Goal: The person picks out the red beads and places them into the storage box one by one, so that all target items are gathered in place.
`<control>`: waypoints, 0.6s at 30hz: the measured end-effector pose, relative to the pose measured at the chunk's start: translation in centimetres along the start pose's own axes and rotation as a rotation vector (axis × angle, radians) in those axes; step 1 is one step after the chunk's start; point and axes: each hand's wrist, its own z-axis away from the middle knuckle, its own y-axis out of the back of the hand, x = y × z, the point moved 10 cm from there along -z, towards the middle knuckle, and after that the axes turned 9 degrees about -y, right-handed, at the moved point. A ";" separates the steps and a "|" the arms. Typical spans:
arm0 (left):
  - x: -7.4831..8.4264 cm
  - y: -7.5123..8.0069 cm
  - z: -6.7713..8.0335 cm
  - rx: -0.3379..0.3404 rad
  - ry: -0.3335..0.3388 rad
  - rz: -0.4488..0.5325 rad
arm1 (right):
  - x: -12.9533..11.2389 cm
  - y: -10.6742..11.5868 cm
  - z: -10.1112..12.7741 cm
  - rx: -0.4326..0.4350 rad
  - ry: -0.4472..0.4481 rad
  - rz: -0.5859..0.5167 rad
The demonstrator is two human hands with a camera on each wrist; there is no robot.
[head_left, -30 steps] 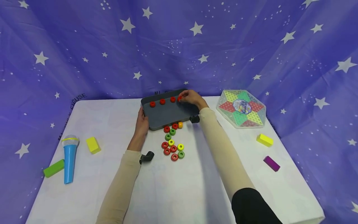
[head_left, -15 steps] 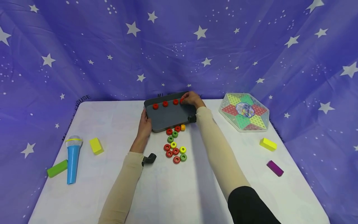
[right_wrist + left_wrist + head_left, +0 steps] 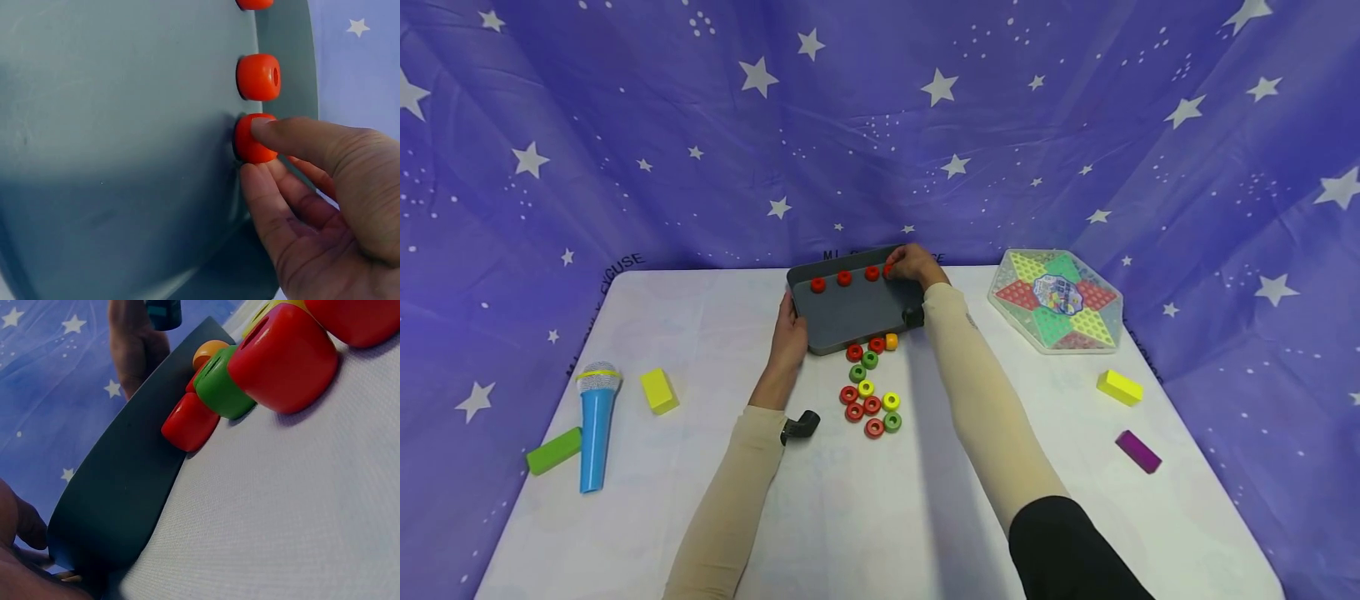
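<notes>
Right hand (image 3: 325, 206) pinches a small red bead-like ring (image 3: 252, 139) between thumb and forefinger, holding it against the far wall of the shallow dark grey plastic tray (image 3: 857, 312), at the end of a row of three more red rings (image 3: 843, 277) spaced along that wall. Left hand (image 3: 790, 340) grips the tray's near-left edge, with fingers curled round the rim, and the left wrist view shows the tray (image 3: 119, 487) tilted up off the white cloth-covered bench (image 3: 865, 500). That tilt looks like the main risk: if the left hand shifts or lets the edge drop, the rings in the row, which seem merely to rest there, could roll or slide out of line. The pinched ring itself appears smooth and rounded, so a careless release may send it rolling along the wall into its neighbour (image 3: 258, 77), which sits just beside it. Loose red, green and yellow rings (image 3: 868, 400) lie in a cluster on the bench just in front of the tray, several touching its front edge; a nudge of the tray could scatter them. Right forearm passes close beside this cluster, so a sweep of the sleeve might also knock pieces away. Well apart, a hexagonal star-pattern game board (image 3: 1055, 300) sits to the right and seems out of harm's way.
</notes>
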 end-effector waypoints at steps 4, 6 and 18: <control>-2.0 0.1 -0.5 0.007 0.010 0.015 | 0.4 -0.2 -0.1 0.009 0.013 0.015; -3.1 0.2 -0.8 0.011 0.015 0.015 | 0.4 -0.2 0.1 0.029 0.040 0.011; -3.1 0.6 -1.7 0.033 -0.023 -0.042 | -2.3 1.3 5.1 0.055 0.315 -0.244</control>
